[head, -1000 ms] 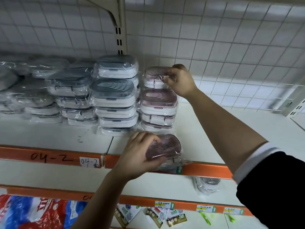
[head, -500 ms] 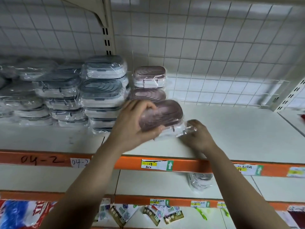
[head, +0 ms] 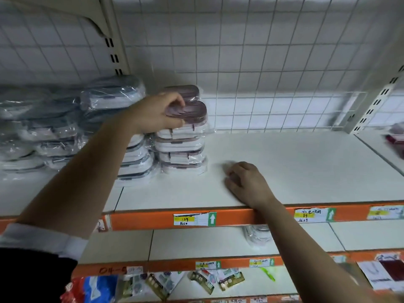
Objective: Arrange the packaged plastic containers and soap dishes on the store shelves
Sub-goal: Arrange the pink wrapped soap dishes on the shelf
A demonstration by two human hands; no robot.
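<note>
Head view, shelf bay with wire grid back (head: 262, 62).

Left hand (head: 155, 113): reaching far and up, fingers curled over the lid and thumb under the near edge of a wrapped pink-lidded container (head: 193, 112). Grip is on its left end. The container sits at the top of the pink stack (head: 181, 154), level; I cannot tell whether its weight is fully on the one beneath.

Right hand (head: 247, 182): resting on the upper shelf (head: 306, 167), right of the pink stack and apart from it. Fingers loosely curled, knuckles up, holding nothing. Wrist crosses the orange edge strip (head: 153, 219).

Another pink-lidded pack (head: 185, 89) shows just behind the held one, farther back.

Grey-lidded containers (head: 113, 97), also wrapped, stand in stacks touching the pink stack on its left and run on to the left edge, blurred there.

Price label (head: 194, 219) on the strip, below the pink stack. One wrapped item (head: 258, 236) lies on the lower shelf, partly hidden by my right forearm.
</note>
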